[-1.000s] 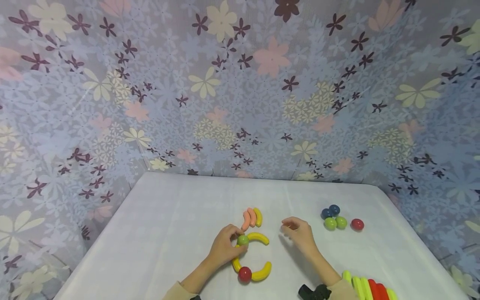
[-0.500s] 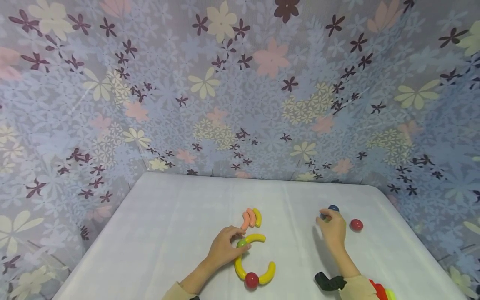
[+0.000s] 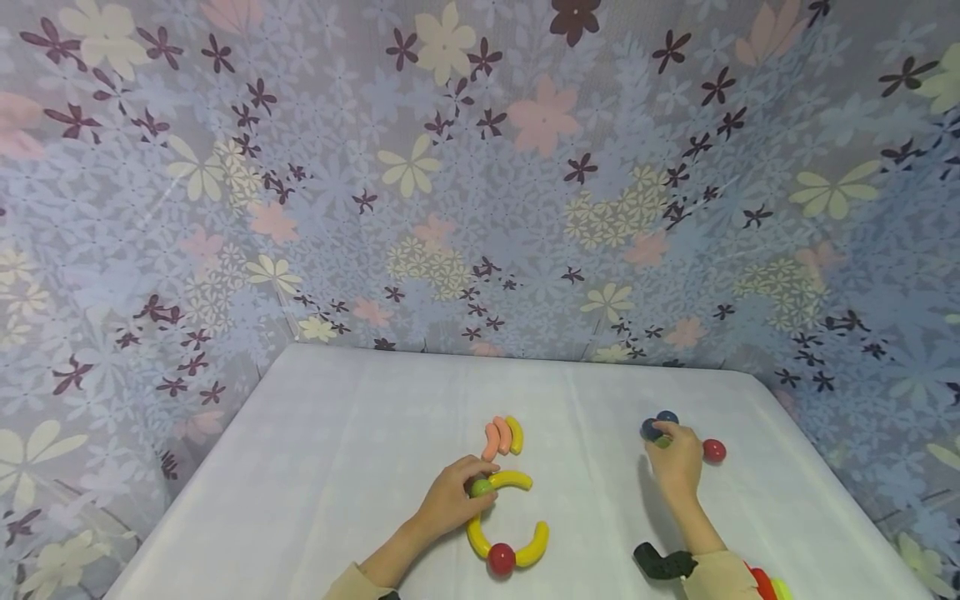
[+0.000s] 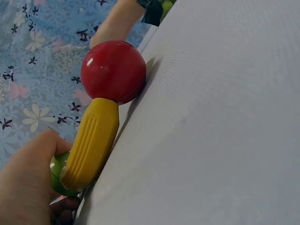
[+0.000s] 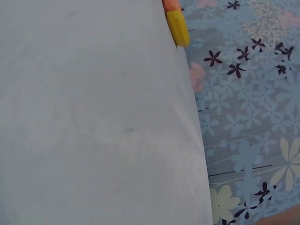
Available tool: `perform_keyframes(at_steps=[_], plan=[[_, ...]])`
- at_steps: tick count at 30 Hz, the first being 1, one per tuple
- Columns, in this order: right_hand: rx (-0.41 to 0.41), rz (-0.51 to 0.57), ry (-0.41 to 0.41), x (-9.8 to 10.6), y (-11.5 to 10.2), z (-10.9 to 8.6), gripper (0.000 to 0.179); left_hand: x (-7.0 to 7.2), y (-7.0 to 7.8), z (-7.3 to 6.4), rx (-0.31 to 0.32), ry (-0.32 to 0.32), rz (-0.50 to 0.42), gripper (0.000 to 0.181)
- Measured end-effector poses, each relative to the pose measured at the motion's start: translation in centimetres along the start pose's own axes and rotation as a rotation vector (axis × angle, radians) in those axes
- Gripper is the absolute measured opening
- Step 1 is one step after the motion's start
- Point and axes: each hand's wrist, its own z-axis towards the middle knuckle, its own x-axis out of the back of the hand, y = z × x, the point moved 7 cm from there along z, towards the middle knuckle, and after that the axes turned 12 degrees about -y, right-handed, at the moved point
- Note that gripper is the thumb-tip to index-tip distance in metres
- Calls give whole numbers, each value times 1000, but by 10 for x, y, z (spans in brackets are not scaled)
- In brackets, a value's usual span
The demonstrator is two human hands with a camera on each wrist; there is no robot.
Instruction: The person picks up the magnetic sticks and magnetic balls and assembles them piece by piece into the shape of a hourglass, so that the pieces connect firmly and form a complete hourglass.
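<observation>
My left hand [image 3: 450,496] grips a green ball [image 3: 481,488] between thumb and fingers. The ball joins a curved yellow piece [image 3: 513,478] to another yellow piece [image 3: 476,537], which runs down to a red ball [image 3: 502,559]. A third yellow piece [image 3: 533,546] curves up from there, making a C shape. The left wrist view has the green ball [image 4: 58,174] in the fingers, with a ridged yellow piece [image 4: 93,143] and red ball [image 4: 113,71] beyond. At the right, my right hand [image 3: 677,467] pinches a green ball [image 3: 663,442], largely covered by the fingers.
Two blue balls [image 3: 651,429] lie just beyond the right hand, and a loose red ball [image 3: 714,451] sits to its right. Behind the C shape are pink curved pieces [image 3: 503,434] and a yellow one [image 3: 515,435]. Red and lime pieces [image 3: 763,582] show beside the right sleeve.
My right hand has moved right from mid-table to the ball cluster, its fingers now on a green ball. The lower part of the C shape has shifted slightly right and nearer.
</observation>
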Motion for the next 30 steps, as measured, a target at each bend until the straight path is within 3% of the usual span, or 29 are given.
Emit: perform_keyframes(at_steps=[11, 20, 25, 30], plan=[[-7, -46, -21, 8, 6, -6, 31, 1, 4, -1, 52, 64, 110, 29], [-69, -36, -134, 7, 17, -15, 37, 1, 4, -2, 154, 117, 181, 26], [-58, -13, -133, 6, 17, -17, 35, 0, 4, -2, 207, 141, 174, 23], [-79, 50, -183, 0, 18, -19, 35, 0, 3, -3, 241, 162, 160, 21]])
